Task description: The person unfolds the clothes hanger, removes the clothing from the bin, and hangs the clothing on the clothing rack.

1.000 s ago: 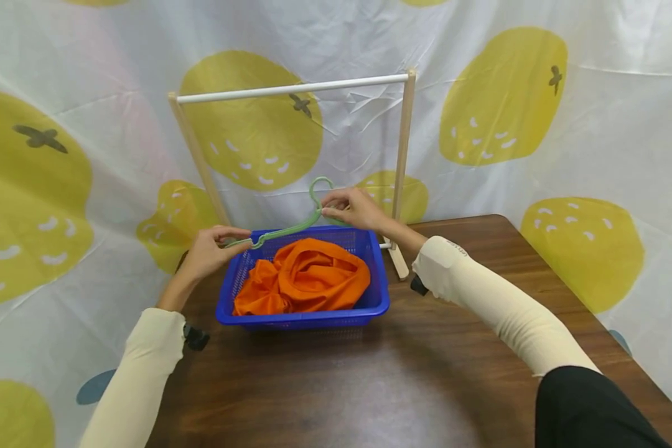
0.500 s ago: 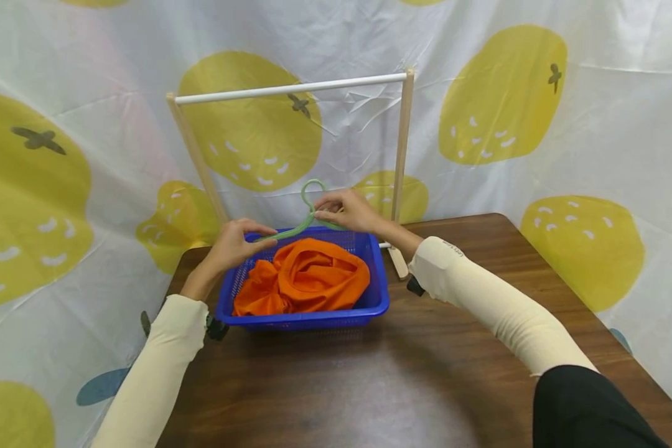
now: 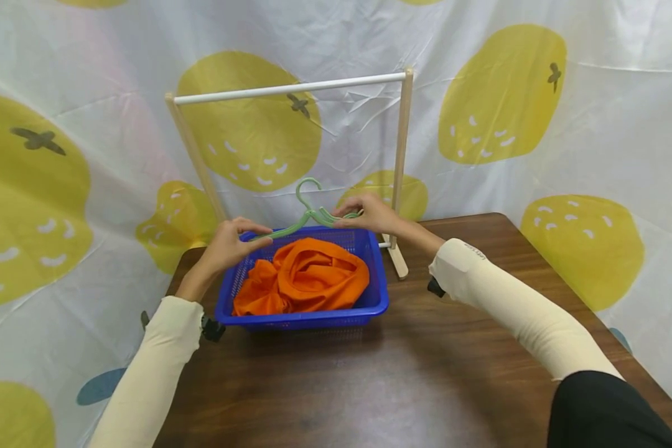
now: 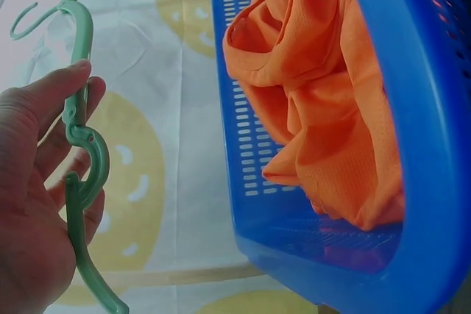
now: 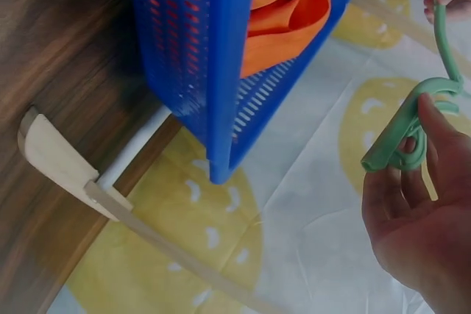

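Note:
A green folding clothes hanger (image 3: 294, 228) is held above the back of a blue basket (image 3: 308, 319), its hook pointing up. My left hand (image 3: 226, 246) pinches the left arm of the hanger between thumb and fingers; in the left wrist view that arm (image 4: 82, 31) shows a joint and a curved notch. With thumb and fingers, my right hand (image 3: 372, 214) grips the other arm, which looks folded back on itself in the right wrist view (image 5: 394, 134). Crumpled orange cloth (image 3: 308, 274), seemingly a garment, lies in the basket.
Behind the basket stands a wooden rack (image 3: 404, 137) with a white top bar (image 3: 291, 89). Its right foot (image 3: 397, 261) rests on the brown table (image 3: 414, 373) beside the basket. A fruit-patterned curtain (image 3: 481, 205) hangs close behind the table.
My left hand has moved right along the hanger's arm. My right hand has shifted from near the hook out to the right arm, now spread further apart. The hook has drifted slightly left.

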Motion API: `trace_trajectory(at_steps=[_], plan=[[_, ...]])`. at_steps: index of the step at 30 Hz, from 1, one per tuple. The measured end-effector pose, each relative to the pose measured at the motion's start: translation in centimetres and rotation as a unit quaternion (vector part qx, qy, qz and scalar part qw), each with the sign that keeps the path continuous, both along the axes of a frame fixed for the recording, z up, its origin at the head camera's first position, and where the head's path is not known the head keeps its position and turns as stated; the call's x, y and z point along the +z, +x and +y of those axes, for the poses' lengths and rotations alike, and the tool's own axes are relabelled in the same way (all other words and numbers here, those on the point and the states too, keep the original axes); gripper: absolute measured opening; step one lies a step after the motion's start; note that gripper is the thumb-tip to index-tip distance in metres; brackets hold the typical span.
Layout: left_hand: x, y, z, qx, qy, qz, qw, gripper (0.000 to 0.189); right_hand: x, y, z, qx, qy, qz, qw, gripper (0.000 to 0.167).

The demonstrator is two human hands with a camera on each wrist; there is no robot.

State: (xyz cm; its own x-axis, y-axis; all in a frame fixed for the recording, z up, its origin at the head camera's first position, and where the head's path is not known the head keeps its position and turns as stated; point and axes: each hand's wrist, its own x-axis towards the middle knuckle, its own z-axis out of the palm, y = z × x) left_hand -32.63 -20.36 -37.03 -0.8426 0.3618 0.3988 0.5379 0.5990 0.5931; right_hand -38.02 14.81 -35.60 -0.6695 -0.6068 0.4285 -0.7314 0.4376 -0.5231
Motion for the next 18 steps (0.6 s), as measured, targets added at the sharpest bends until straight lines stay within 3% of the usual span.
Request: trace_trajectory(at_steps=[18], plan=[[-0.48, -0.27, 0.20, -0.006, -0.014, 0.017, 0.9997, 0.025, -0.54, 0.23, 0.39, -0.024, 0.031, 0.010, 0.9992, 0.018]])
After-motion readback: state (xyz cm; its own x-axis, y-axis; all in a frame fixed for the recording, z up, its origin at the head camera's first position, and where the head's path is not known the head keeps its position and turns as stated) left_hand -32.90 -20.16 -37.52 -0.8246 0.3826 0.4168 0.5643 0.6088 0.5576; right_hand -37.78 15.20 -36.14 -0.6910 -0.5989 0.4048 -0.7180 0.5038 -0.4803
